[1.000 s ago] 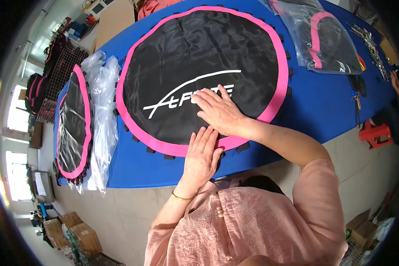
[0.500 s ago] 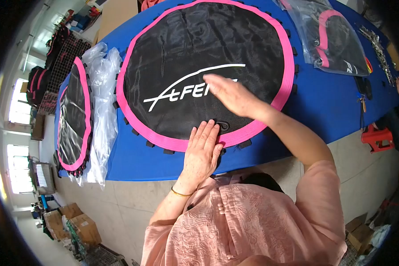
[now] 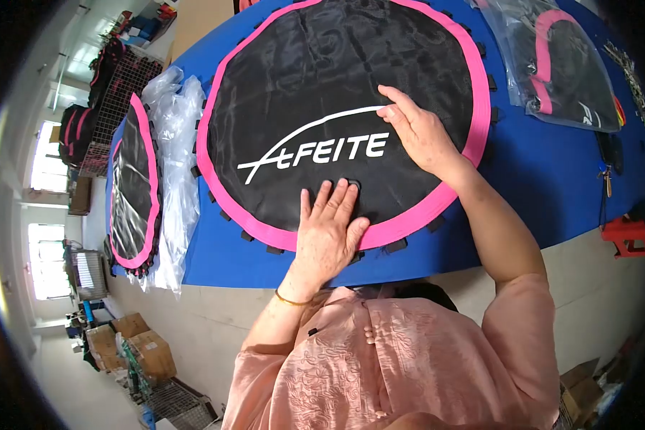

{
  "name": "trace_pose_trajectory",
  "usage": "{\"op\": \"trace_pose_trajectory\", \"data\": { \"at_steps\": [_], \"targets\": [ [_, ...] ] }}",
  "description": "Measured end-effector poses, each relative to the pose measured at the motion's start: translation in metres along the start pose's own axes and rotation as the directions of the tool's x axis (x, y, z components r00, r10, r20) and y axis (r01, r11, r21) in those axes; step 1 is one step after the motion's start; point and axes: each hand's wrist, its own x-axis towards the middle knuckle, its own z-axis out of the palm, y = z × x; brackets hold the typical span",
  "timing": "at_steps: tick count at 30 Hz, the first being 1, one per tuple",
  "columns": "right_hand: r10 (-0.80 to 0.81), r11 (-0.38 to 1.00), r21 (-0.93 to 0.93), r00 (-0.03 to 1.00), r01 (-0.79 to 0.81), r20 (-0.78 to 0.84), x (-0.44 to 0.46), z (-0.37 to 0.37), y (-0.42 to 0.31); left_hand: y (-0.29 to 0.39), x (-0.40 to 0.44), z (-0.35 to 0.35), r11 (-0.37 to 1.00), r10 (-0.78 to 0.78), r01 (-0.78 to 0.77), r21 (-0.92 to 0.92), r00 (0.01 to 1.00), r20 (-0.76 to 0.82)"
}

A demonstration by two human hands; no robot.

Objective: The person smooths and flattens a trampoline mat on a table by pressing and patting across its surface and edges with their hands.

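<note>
A large round black mat with a pink border and white lettering lies flat on the blue table. Small black tabs line its outer edge. My left hand rests palm down over the near border, fingers spread onto the black fabric. Partly covered by its fingertips is a small dark object, too hidden to make out fully. To the right of the lettering is my right hand, its fingers apart and nothing held; whether it touches the mat I cannot tell.
Clear plastic and a smaller pink-edged black mat lie at the left. A bagged mat and a pile of metal pieces are at the right. A red stool and cardboard boxes stand on the floor.
My right hand has moved right, away from the lettering and my left hand, uncovering the white word. My left hand's fingers have spread wider. The view has shifted slightly.
</note>
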Motion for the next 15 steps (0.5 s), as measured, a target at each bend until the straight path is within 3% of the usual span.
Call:
{"op": "trace_pose_trajectory", "data": {
  "at_steps": [4,7,15],
  "targets": [
    [-0.058,0.998,-0.021,0.998,0.058,-0.015,0.002,-0.003,0.003,-0.009,0.019,0.005,1.0,-0.007,0.007,0.023,1.0,-0.014],
    [0.021,0.999,-0.026,0.997,-0.022,-0.069,0.003,-0.003,0.005,0.002,0.013,0.0,1.0,-0.013,0.013,0.003,1.0,-0.008],
    [-0.008,0.999,-0.033,0.993,0.004,-0.118,0.004,-0.002,0.009,0.022,-0.024,-0.012,1.0,-0.013,0.011,0.02,0.995,0.097]
  ]
}}
